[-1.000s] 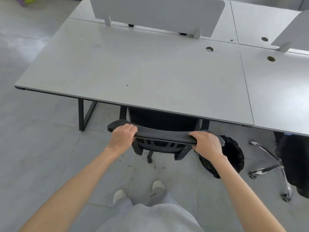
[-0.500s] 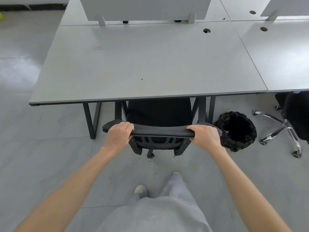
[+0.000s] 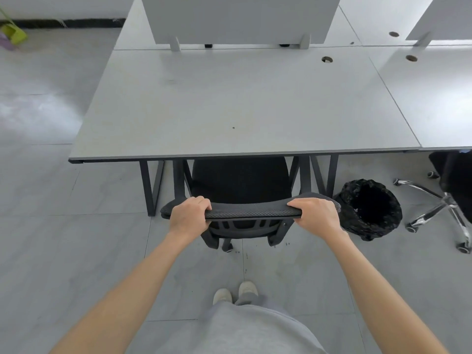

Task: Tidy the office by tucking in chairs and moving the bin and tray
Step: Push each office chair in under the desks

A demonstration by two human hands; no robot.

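At the desk front: a black chair (image 3: 241,185) is positioned with its seat under the grey desk (image 3: 229,103); its backrest top edge lies just outside the desk's near edge.
Left hand: the left hand (image 3: 189,215) is wrapped over the left end of the backrest top edge, fingers curled over the far side, so the chair is held.
Right hand: the right hand (image 3: 316,217) is wrapped over the right end of the same edge, fingers curled over the top, so the chair is held here as well.
Arms: both forearms are extended forward from the bottom of the view toward the backrest.
Chair base: black legs and one castor are seen on the floor below the backrest, between the two hands.
Desk frame: black metal legs are located to either side of the chair seat.
Bin: a round bin (image 3: 370,208) lined with a black bag is placed on the floor just right of the chair, near the right hand, outside the desk edge.
Second chair: a second chair (image 3: 449,195) with a chrome star base is seen at the right edge, partly under the adjoining desk (image 3: 434,98).
Divider: a grey divider panel (image 3: 240,19) is mounted upright along the far edge of the desk.
Cable holes: round holes are cut into both desktops near the far edge.
Person: grey trousers and two light shoes (image 3: 235,293) are seen on the tiled floor (image 3: 51,226), behind the chair.
Tray: cannot be located in the view.
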